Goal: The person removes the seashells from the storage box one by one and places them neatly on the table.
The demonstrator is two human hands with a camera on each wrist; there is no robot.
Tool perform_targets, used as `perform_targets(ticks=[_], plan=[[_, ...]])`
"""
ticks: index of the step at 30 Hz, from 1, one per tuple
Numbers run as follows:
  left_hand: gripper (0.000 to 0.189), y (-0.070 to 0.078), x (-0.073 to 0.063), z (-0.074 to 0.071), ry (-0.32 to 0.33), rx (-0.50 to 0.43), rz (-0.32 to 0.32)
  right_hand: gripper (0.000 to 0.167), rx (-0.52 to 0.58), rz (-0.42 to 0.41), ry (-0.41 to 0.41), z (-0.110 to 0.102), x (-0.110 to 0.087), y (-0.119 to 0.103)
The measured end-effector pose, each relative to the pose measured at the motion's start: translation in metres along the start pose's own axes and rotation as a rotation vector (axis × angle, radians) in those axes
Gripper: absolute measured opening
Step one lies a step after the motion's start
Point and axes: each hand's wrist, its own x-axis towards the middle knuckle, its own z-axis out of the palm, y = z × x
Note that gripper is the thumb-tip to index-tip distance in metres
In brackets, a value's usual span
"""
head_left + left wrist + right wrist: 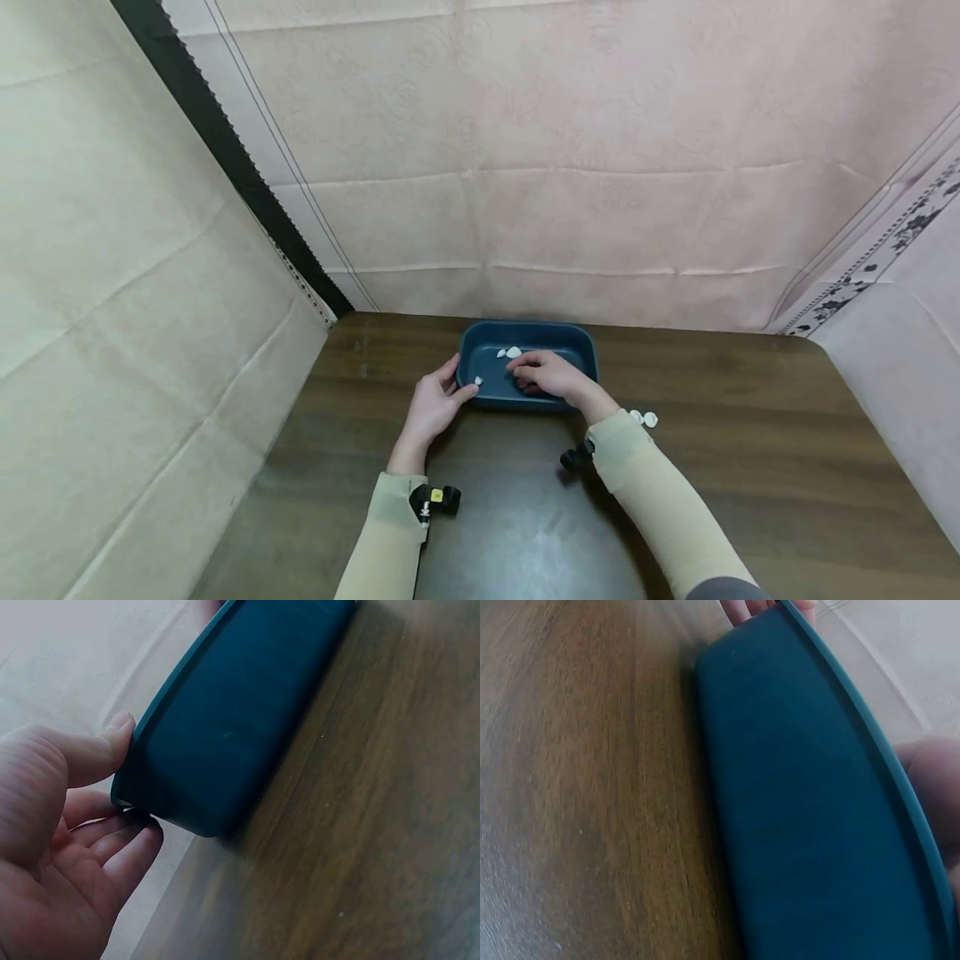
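Observation:
A blue rectangular tray [525,403] stands on the table near its far edge. My left hand [437,403] holds the tray's left end, with the thumb at the rim and the other fingers against the outside, as the left wrist view shows. Inside the tray lie a few small white pieces [513,352], one of them near my left thumb. My right hand [551,375] is over the tray with its fingers bent down, close to the white pieces. Its fingertips are partly hidden, and in the right wrist view the tray wall covers most of that hand.
Two white round pieces [650,419] lie on the brown wooden table [750,450], just beside my right sleeve. Pale cloth [600,208] hangs behind the table and at both sides. A small black camera is strapped to each wrist.

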Motion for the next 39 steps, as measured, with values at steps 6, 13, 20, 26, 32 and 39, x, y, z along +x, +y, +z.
perform_targets(ticks=[6, 13, 20, 26, 32, 39], plan=[[0.071, 0.0001, -0.0019, 0.0004, 0.005, 0.006, -0.014, 0.035, 0.054, -0.014, 0.043, 0.0019, -0.0025, 0.0029], [0.072, -0.0006, -0.005, -0.0007, 0.0, 0.029, -0.029, 0.033, 0.038, -0.007, 0.05, 0.0048, -0.0031, 0.0046], [0.071, 0.0, -0.0033, 0.0004, 0.007, 0.019, -0.022, 0.031, -0.022, -0.016, 0.075, 0.0042, -0.0041, 0.0015], [0.07, 0.003, -0.0014, -0.0002, 0.006, 0.006, -0.019, 0.032, -0.078, -0.027, 0.081, 0.0034, -0.0021, 0.0016], [0.071, 0.0031, -0.0025, -0.0005, 0.004, 0.017, -0.022, 0.032, -0.118, -0.015, 0.088, 0.0039, -0.0007, 0.0023], [0.072, 0.0033, -0.0025, 0.0004, 0.004, 0.001, -0.017, 0.027, -0.146, 0.008, 0.084, 0.0008, -0.0029, 0.0031]])
